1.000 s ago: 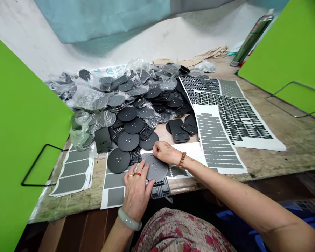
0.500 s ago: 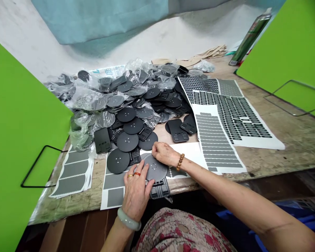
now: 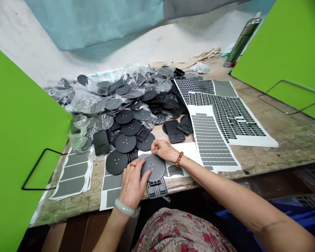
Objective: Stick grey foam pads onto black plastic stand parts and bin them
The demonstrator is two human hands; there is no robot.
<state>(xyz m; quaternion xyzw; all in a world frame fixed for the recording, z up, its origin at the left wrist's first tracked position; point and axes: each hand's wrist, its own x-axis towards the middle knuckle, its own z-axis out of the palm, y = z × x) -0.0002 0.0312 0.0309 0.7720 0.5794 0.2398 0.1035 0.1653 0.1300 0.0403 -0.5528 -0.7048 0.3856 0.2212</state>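
In front of me lies a black stand with a round disc base (image 3: 155, 169); its ridged plate (image 3: 157, 189) sticks out toward me over the table edge. My left hand (image 3: 133, 180) grips the disc's left edge, thumb on top and fingers along the side. At the disc's upper edge, my right hand (image 3: 164, 150) is closed in a pinch; whatever lies between the fingertips is hidden. Beneath the stand is a white sheet of grey stickers (image 3: 114, 183). Another black disc (image 3: 117, 162) rests just left of my left hand.
Behind my hands spreads a heap of black stands (image 3: 126, 143), many in clear plastic bags (image 3: 86, 99). Sticker sheets lie at right (image 3: 216, 140) and left (image 3: 72, 171). Green panels (image 3: 18, 140) with wire feet flank the table. A spray can (image 3: 243, 40) stands at the back right.
My left hand has drawn back slightly left, its fingers less spread over the disc. My right hand stays pinched at the upper edge. The whole view has shifted a little.
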